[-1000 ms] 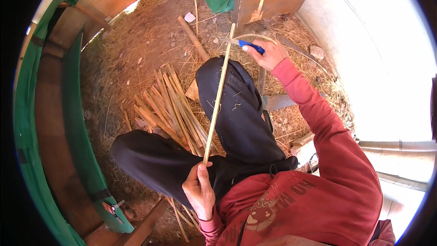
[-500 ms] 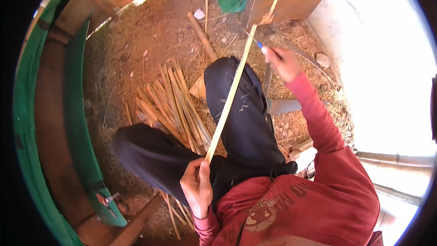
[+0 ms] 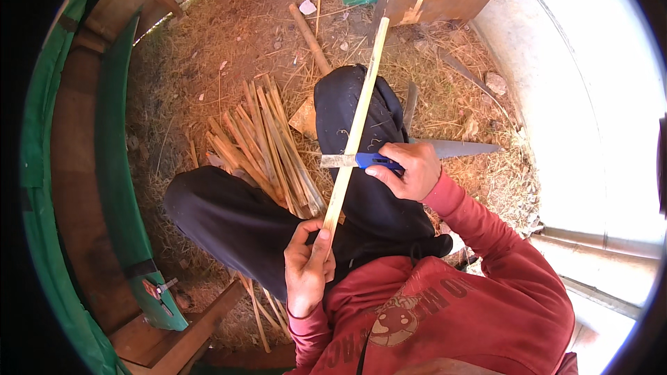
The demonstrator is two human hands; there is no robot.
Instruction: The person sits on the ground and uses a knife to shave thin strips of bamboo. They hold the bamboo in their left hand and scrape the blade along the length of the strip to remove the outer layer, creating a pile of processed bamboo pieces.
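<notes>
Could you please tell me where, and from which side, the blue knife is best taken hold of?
Best grip the knife by its blue handle, coming from the person's right, where the right hand holds it. Its bare blade points left and crosses the pale strip, so that end seems unsafe to grasp.

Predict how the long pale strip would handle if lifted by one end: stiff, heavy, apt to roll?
Probably fairly stiff: the pale strip runs straight from the left grip out past the knee. Likely light for its length, being slender. Seems unlikely to roll easily, since its faces look flat.
</notes>
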